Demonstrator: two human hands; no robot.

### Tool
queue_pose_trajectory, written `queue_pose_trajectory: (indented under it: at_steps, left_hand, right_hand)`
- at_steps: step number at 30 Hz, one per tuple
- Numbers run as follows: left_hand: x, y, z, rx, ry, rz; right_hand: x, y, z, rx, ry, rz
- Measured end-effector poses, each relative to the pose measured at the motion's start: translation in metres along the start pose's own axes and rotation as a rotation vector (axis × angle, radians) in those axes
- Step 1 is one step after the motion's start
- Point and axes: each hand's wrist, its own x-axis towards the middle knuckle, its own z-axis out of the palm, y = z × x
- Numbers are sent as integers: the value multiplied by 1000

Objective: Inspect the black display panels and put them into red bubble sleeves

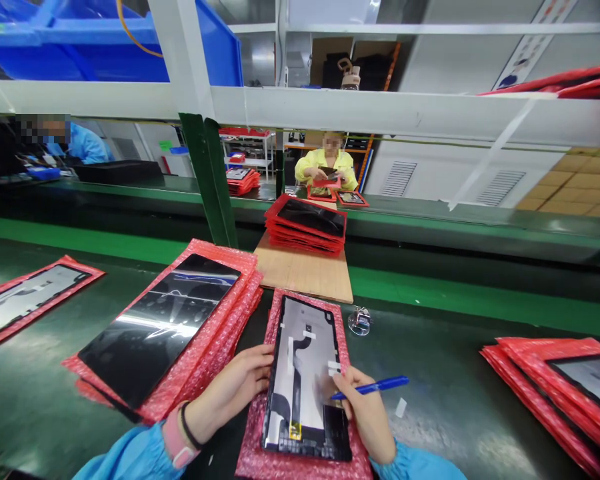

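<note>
The panel (307,377) lies back-side up on a red bubble sheet (260,440) on the green desk (445,400), just before the person. The left hand (240,387) rests open-fingered against its left edge (steadying it). The right hand (365,413) is closed around a blue pen (373,387), tip on the panel.

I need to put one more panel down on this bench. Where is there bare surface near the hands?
Bare green bench lies right of the panel under both hands, up to the red stack at the right edge. The wooden board ahead has room. Crowded: the left hand sits tight between that panel and the bubble-wrap stack; the right hand holds a blue pen.
</note>
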Motion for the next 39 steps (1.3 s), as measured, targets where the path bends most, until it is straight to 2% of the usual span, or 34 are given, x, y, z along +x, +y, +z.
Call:
queue_pose_trajectory:
  at_steps: [3, 5, 10, 13, 17, 20, 24, 28, 33, 39]
  left_hand:
    - [15, -6, 20, 47, -66, 34]
    - [24, -12, 29, 84, -66, 67]
    - [26, -14, 29, 157, -21, 188]
    - [14, 1, 31, 193, -26, 271]
    - [-5, 26, 47, 235, -51, 411]
    - [-13, 42, 63, 215, -60, 521]
    - [-16, 59, 84, 186, -130, 620]
    - [-15, 72, 99, 184, -200, 737]
    - [-13, 82, 105, 205, -233, 805]
    - [-2, 94, 105, 244, -215, 859]
  right_hand:
    - [2, -2, 0, 108, -2, 13]
    - [3, -5, 0, 172, 5, 10]
    - [7, -20, -19, 320, 134, -68]
    - [10, -30, -36, 363, 215, -118]
    - [11, -48, -45, 392, 254, -139]
    - [8, -69, -43, 387, 211, -140]
    - [0, -108, -40, 378, 111, -195]
    - [-5, -144, -34, 187, 92, -345]
    - [2, -164, -25, -211, 239, -513]
    - [20, -170, -15, -202, 300, -515]
